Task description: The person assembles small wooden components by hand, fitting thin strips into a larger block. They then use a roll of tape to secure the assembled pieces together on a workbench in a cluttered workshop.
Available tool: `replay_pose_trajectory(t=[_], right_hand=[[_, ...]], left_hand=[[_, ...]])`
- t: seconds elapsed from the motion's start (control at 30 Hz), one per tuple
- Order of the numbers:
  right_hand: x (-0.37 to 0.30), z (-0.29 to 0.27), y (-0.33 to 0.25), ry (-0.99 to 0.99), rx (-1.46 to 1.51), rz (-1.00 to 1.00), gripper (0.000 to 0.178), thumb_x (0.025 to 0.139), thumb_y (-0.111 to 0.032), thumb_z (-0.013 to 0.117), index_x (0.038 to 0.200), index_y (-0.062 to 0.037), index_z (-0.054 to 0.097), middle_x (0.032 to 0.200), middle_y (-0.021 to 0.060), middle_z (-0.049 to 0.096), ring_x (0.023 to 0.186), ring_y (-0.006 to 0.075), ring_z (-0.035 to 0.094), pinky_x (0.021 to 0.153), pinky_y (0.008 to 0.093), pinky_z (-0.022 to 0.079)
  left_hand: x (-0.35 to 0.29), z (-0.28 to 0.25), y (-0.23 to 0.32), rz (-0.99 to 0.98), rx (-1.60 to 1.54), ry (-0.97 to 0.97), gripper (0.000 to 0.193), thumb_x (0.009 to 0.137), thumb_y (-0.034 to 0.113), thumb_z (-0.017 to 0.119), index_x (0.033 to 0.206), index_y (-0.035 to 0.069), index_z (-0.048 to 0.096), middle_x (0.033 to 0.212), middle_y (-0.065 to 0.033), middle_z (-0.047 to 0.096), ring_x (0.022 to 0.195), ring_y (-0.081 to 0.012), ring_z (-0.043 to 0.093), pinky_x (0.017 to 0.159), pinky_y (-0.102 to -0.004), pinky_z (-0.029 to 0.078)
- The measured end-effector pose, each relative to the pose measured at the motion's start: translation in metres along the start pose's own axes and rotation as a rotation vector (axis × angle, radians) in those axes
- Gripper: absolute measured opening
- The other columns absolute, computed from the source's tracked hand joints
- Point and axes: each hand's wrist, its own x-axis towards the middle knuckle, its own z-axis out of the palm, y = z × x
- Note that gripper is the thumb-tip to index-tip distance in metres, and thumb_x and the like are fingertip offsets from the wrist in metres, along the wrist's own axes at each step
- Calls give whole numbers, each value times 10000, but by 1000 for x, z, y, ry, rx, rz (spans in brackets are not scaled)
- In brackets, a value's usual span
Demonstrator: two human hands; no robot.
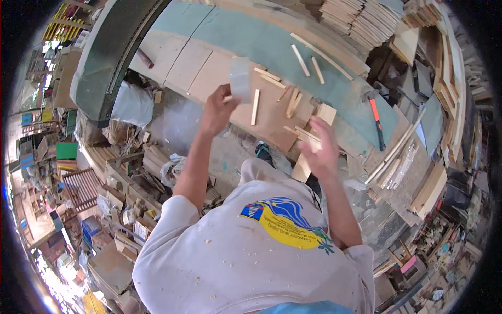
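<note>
My left hand [218, 109], raised over the near edge of the workbench [214, 73], is closed round the lower end of a thin grey rectangular sheet [240, 78]; its material is unclear. My right hand [323, 152], blurred by motion, hovers beside thin wooden strips [307, 134] with its fingers apart. Under and behind it lie pale boards [301, 168]. Between the hands, a short wooden stick [255, 107] rests on the bench, with a pencil [283, 94] and two more sticks [294, 104] farther right.
A hammer [375, 118] with an orange and black handle lies at the right. More sticks [300, 60] and a long strip [321, 56] lie toward the back. A large dark machine arm [117, 57] stands at the far left. Stacked wood [350, 21] fills the back right.
</note>
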Motion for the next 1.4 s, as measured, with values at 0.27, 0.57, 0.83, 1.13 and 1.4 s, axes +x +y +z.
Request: replay_pose_trajectory(t=[0.27, 0.57, 0.83, 1.13, 1.4], right_hand=[[24, -7, -64, 143, -140, 3, 596, 865, -335, 761, 1294, 12, 535, 1172, 241, 645, 1173, 461, 567, 1059, 556, 398], [-34, -50, -59, 227, -613, -92, 523, 809, -241, 791, 1224, -6, 578, 1038, 156, 714, 956, 310, 675, 976, 481, 421], [-63, -81, -53, 329, -617, -67, 536, 790, -223, 802, 1230, -9, 581, 1032, 179, 711, 909, 325, 685, 955, 477, 431], [-117, -111, -33, 359, -289, 100, 619, 802, -224, 765, 1328, -1, 526, 1141, 215, 669, 939, 378, 671, 872, 469, 517], [-206, -104, 19, 100, 283, 659, 620, 883, -240, 662, 1448, -74, 468, 1120, 199, 688, 1046, 377, 671, 896, 434, 523]], left_hand=[[-32, 77, 75, 82, -696, -580, 519, 922, 194, 736, 1355, -29, 554, 1273, -91, 606, 1233, -174, 541, 1059, -337, 437], [-23, 119, 104, 52, -606, -900, 576, 934, 30, 609, 1474, -44, 421, 1344, -93, 576, 1203, -156, 565, 1056, -332, 449], [-62, 149, 135, 411, -365, -646, 568, 883, -16, 670, 1427, 42, 515, 1320, -97, 557, 1123, -166, 593, 991, -305, 479], [-71, 194, 152, 906, 121, -594, 142, 864, 93, 725, 985, 49, 665, 1103, -114, 618, 1013, -291, 620, 846, -404, 525], [-135, 268, 61, 792, 390, -884, 130, 895, 136, 638, 956, 48, 564, 919, -169, 601, 891, -395, 598, 773, -497, 472]])
